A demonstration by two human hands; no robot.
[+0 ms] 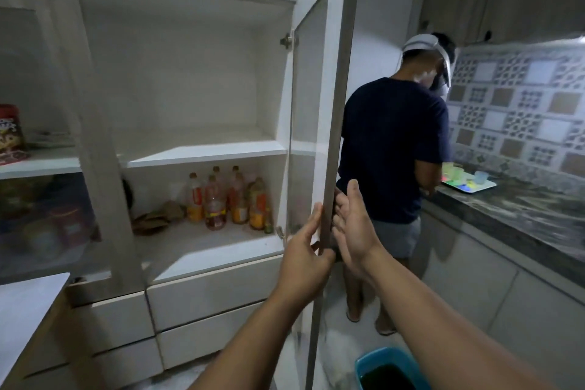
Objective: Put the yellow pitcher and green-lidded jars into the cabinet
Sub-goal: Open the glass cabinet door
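Dim kitchen: left hand [305, 250] pinches the cabinet [190, 73] door [335, 123] edge, right hand [353, 228] open and empty beside it; swing it wide, steadily; pitcher and jars unseen

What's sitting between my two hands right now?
The open cabinet door edge: left hand grips it, right hand is open beside it, in the head view.

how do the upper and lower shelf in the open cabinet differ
The upper shelf is bare; the lower shelf holds bottles and some brown items. The upper bay is taller than the lower. Both are white, behind the same open door, which the left hand grips.
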